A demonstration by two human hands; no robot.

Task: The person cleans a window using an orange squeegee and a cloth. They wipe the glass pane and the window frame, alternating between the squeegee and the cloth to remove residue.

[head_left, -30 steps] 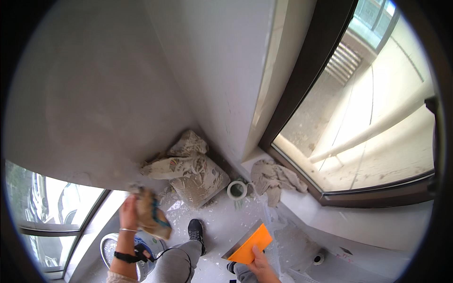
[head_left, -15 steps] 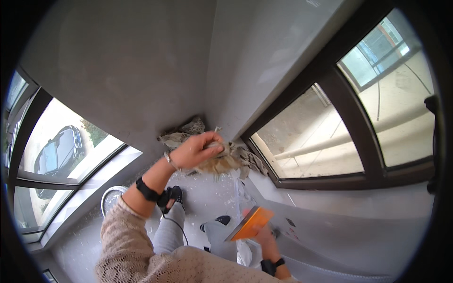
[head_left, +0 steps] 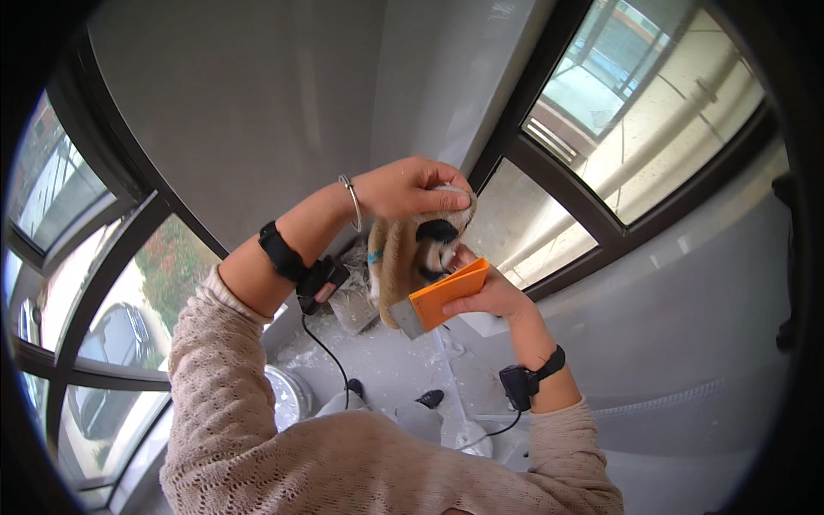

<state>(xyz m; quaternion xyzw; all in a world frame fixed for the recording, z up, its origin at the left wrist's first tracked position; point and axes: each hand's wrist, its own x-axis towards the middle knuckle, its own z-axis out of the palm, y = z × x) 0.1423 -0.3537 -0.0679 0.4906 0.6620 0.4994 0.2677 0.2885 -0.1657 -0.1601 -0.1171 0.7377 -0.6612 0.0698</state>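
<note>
My left hand is closed on the top edge of a tan, fuzzy cloth with black and white patches, which hangs down from it. In my right hand is a wide scraper with an orange handle and a grey blade, held in front of the cloth's lower part. The right thumb lies along the orange handle. Some right fingers are behind the scraper beside the cloth; whether they grip the fabric too is hard to tell.
A rumpled bundle lies in the floor corner. A round white bucket stands at lower left. Dark-framed windows flank me on both sides, between grey walls. White specks dot the floor. Cables hang from my wrist devices.
My left hand has lifted the cloth up from beside the corner bundle and it now hangs spread out. My right hand has risen with the scraper to meet it. The view has shifted.
</note>
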